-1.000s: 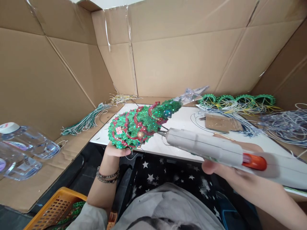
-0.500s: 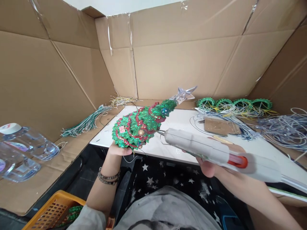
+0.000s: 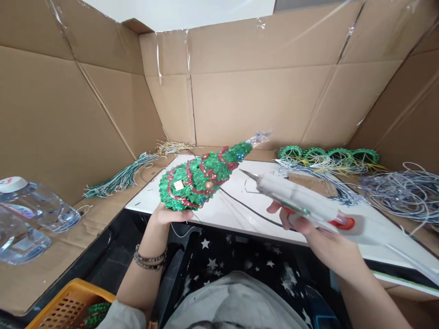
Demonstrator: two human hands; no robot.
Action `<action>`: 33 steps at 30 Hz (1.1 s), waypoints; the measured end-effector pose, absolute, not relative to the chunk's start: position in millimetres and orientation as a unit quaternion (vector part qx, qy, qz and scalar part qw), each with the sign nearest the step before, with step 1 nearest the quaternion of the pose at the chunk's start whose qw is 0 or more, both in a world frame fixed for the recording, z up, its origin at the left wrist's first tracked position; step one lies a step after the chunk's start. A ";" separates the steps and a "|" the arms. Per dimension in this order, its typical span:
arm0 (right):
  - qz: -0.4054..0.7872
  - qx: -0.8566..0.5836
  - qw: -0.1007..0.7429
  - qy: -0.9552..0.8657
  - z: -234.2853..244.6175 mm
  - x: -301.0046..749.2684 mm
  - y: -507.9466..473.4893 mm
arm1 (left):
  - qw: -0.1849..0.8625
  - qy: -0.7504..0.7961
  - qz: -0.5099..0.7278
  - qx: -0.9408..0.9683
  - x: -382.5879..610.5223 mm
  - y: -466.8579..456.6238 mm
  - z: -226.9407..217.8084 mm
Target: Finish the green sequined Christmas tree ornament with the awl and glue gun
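Head view: left hand (image 3: 173, 214) holds the tree (image 3: 202, 176) by its wide base from below, a digit along the near edge, the rest of the grip hidden; tree leans over the table (image 3: 147, 198), tip pointing away and to the right of that grip. Right hand (image 3: 305, 228) is wrapped round the handle of the gun (image 3: 295, 194), its nozzle (image 3: 249, 174) ahead of that grip, just beside the tree and apart from it. Risks, judged: if the nozzle is hot, a small swing leftward could mark the sequins or reach the left fingers; any drip would land on the table or the dark cord (image 3: 247, 205) between the two grips. Holding only at the base leaves the tip unsupported, so a wrist roll could let the tree sag. Cord could snag if the gun is pulled back. Materials: tree a bumpy green cone, glittery; red garland (image 3: 188, 178) beaded, looped round it; gold bead (image 3: 209, 185) round and smooth; square trinket (image 3: 179, 185) flat, pale; star (image 3: 259, 137) clear, pointed, blurred. Gun off-white, smooth, tubular, tapering to metal. Beyond the right grip, wires (image 3: 336, 185) thin, tangled; rings (image 3: 315, 154) green, ridged.
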State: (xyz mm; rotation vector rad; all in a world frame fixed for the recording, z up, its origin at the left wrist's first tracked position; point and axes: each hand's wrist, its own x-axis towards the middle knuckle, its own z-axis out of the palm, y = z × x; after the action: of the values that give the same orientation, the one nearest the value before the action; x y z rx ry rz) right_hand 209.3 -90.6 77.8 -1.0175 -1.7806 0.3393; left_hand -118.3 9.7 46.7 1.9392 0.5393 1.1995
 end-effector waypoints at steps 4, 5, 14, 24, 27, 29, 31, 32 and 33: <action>0.158 -0.428 0.581 -0.674 67.7 211.9 -79.3 | 0.344 0.254 0.486 0.762 -109.8 -3.8 61.9; 0.159 -0.430 0.593 -0.662 65.4 213.7 -76.5 | 0.319 0.271 0.489 0.765 -106.2 -8.4 67.1; 0.144 -0.664 0.396 -0.618 33.0 235.7 -28.7 | 0.158 0.381 0.514 0.752 -76.1 -39.5 90.9; 0.053 -0.753 0.268 -0.598 13.1 237.2 11.1 | 0.060 0.481 0.428 0.763 -67.9 -43.2 89.5; 0.048 -0.752 0.257 -0.605 16.2 237.3 -2.5 | 0.049 0.516 0.404 0.754 -63.7 -44.4 88.9; 0.028 -0.752 0.256 -0.607 20.3 233.5 -23.0 | 0.028 0.534 0.386 0.752 -62.2 -44.8 88.7; -0.017 -0.754 0.265 -0.601 26.2 223.4 -48.5 | 0.004 0.543 0.374 0.752 -61.4 -44.9 88.5; -0.012 -0.752 0.284 -0.595 29.4 215.3 -60.5 | -0.006 0.546 0.368 0.752 -61.1 -44.9 88.4; 0.032 -0.725 0.317 -0.610 32.7 205.2 -70.6 | -0.016 0.547 0.364 0.753 -60.6 -44.9 88.2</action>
State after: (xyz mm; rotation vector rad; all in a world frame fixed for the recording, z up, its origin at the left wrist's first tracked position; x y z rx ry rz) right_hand 205.2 -70.6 32.7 -1.9078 -1.6064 0.0837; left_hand -60.6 -44.9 88.2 2.3918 1.7376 1.1559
